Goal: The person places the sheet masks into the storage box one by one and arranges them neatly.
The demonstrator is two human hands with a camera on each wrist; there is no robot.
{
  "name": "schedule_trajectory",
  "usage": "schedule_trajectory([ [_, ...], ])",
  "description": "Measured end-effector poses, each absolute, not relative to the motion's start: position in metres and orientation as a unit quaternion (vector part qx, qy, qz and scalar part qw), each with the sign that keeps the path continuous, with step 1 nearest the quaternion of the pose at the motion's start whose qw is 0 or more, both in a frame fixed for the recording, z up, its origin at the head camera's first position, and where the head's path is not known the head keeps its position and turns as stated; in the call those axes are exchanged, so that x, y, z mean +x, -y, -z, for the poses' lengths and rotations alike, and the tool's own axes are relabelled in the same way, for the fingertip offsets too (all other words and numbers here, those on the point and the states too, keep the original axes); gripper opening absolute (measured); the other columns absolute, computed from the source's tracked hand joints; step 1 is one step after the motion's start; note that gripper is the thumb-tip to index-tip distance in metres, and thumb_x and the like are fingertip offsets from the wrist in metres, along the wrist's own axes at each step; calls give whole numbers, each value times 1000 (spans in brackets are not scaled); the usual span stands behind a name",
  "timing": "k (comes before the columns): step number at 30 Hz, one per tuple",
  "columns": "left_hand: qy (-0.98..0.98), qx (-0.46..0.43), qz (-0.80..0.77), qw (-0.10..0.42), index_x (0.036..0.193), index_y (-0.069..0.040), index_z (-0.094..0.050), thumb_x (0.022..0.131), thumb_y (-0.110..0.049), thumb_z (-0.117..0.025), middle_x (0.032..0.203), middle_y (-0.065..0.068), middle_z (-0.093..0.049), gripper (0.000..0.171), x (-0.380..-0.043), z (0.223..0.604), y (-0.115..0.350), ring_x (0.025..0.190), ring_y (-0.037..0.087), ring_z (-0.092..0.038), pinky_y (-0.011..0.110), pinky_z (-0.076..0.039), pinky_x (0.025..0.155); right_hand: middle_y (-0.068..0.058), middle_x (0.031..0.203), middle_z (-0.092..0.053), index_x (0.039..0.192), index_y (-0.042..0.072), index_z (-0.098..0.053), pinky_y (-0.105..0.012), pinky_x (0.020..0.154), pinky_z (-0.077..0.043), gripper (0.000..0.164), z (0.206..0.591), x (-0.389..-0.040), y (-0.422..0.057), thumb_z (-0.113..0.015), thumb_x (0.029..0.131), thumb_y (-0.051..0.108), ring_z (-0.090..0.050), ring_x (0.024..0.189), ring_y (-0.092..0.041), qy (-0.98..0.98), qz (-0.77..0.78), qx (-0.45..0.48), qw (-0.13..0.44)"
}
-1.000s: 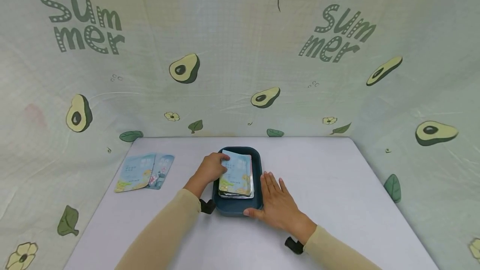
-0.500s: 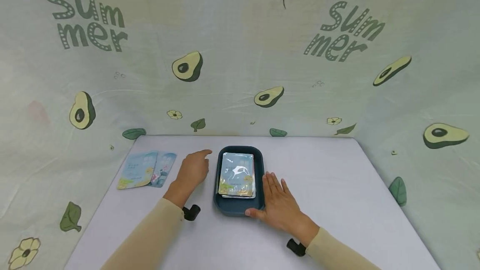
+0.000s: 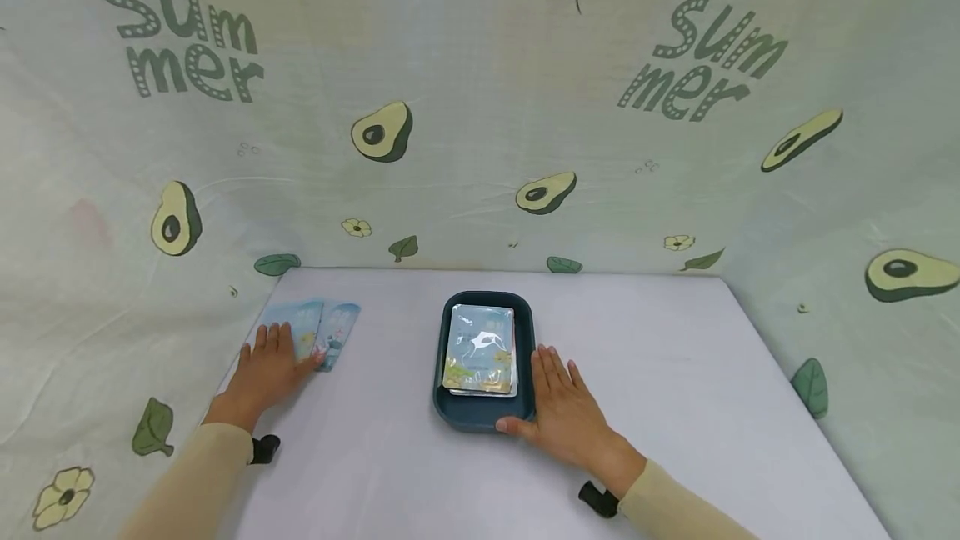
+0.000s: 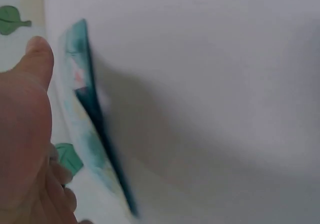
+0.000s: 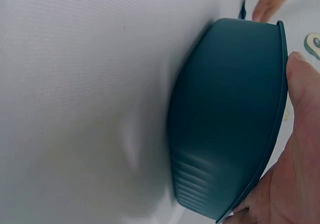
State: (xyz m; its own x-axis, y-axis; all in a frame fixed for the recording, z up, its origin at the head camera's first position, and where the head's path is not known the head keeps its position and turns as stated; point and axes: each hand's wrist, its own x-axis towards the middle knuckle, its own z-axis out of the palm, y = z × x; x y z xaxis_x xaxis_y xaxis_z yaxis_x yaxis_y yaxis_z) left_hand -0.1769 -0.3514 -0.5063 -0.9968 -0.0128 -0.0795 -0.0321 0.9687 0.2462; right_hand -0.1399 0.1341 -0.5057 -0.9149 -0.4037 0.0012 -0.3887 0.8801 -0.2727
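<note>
Two light blue printed flat packets lie overlapping on the table at the far left, one wider and one narrower. Over their near part is my left hand, fingers spread, covering much of the wider one. The left wrist view shows the packets edge-on beside the thumb. In the middle, a dark blue tray bears a small stack of similar packets, the top one glossy. My right hand rests along the tray's right side, fingers straight; the right wrist view shows it at the rim of the tray.
The white table meets a printed cloth backdrop at the back and sides. The tray stands between the two hands. A black wrist strap shows at the left sleeve.
My left hand has let go of the packet in the tray and swung left to the two packets there. The right hand has stayed at the tray; the view has shifted slightly.
</note>
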Motion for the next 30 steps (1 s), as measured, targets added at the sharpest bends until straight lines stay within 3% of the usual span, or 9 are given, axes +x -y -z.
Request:
schedule_trajectory([
  [7,-988,-9,-134,72,152,26,-22,106,-61,-51,160,52,-5,102,-169,521,347,151,67,1,84,1,116,-26,173,-19,165,-6,-21,-64,130,-16,120,507,-137,-133,-59,90,81,-15,163,-41,-971,134,-199,30],
  [11,-990,8,-127,68,154,22,-24,105,-63,-49,162,49,-7,102,-174,524,334,153,65,-1,83,1,118,-26,173,-19,165,-6,-21,-63,130,-16,120,507,-137,-133,-58,90,81,-15,163,-41,-971,130,-197,27],
  [22,-986,101,-111,77,159,10,-34,109,-52,-50,166,40,-21,82,-172,527,270,155,61,-15,76,-18,122,-26,173,-19,165,-6,-22,-63,130,-17,120,505,-139,-134,-54,91,83,-15,163,-41,-972,117,-201,27],
  [30,-972,165,-144,86,159,3,-41,111,-44,-50,168,29,-32,68,-167,525,236,158,51,-23,68,-22,126,-26,173,-19,165,-6,-22,-64,130,-16,122,504,-138,-133,-56,90,83,-15,163,-41,-972,122,-200,32],
])
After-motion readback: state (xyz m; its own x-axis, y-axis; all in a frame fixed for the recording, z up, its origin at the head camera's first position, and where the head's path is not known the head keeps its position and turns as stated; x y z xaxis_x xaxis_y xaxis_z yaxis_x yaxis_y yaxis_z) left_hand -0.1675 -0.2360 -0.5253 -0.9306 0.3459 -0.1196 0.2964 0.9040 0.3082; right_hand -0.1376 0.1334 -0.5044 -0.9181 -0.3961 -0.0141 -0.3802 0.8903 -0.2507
